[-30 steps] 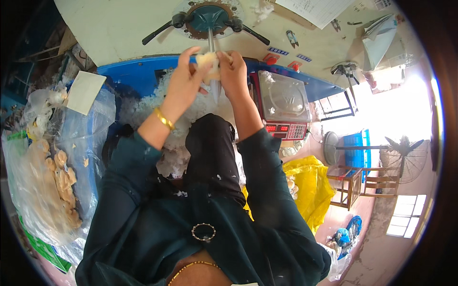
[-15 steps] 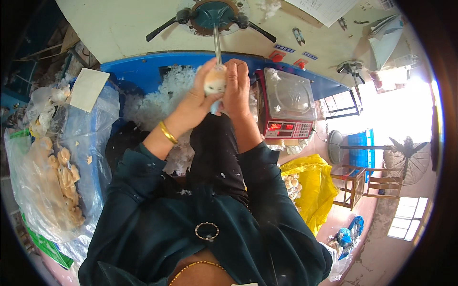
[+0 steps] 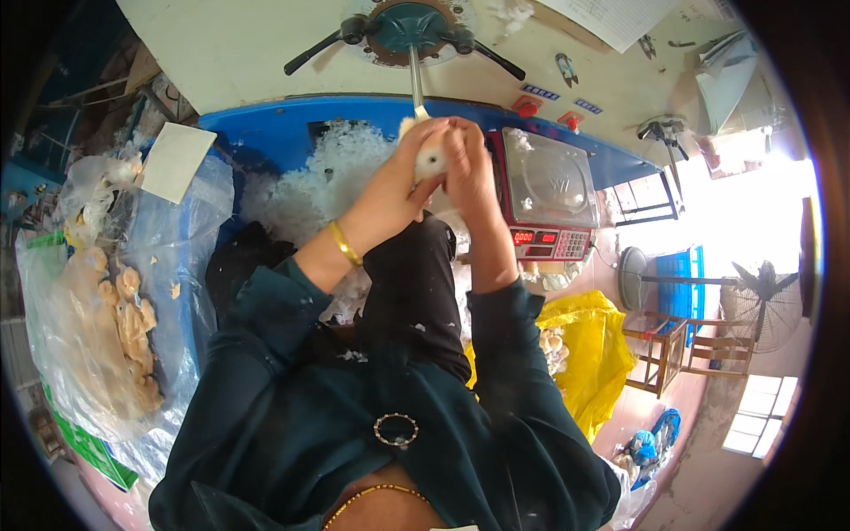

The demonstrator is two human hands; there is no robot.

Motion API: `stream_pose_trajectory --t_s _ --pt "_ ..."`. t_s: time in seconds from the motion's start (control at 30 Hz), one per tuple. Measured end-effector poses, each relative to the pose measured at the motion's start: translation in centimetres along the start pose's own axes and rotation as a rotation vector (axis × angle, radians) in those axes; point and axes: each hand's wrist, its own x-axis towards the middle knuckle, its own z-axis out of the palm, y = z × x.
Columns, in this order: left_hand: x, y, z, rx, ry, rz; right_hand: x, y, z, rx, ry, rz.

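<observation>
Overhead, both hands (image 3: pixel 443 168) on small white toy (image 3: pixel 431 159), stuffing-strewn blue bench (image 3: pixel 292 128), sunlit workshop

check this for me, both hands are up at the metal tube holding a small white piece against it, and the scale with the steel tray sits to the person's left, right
Not quite: in the head view the scale with its steel tray sits to the person's right, not the left. The rest holds: the left hand and right hand are both up at the metal tube, holding a small white piece at its end.

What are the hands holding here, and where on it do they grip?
Both hands, left hand and right hand, clasp a small white stuffed piece by its sides, at the metal nozzle.
</observation>
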Motion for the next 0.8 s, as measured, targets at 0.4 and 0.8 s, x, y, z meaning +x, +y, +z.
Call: stream_pose_trajectory --t_s 0.4,0.8 --pt "0.3 -0.3 -0.4 0.203 0.082 0.097 -1.0 -2.8 0.0 -0.019 -0.243 0.076" --pt "1.1 -0.9 -1.2 0.195 0.164 0.167 -0.1 -0.2 3.4 -0.258 0.109 -0.359"
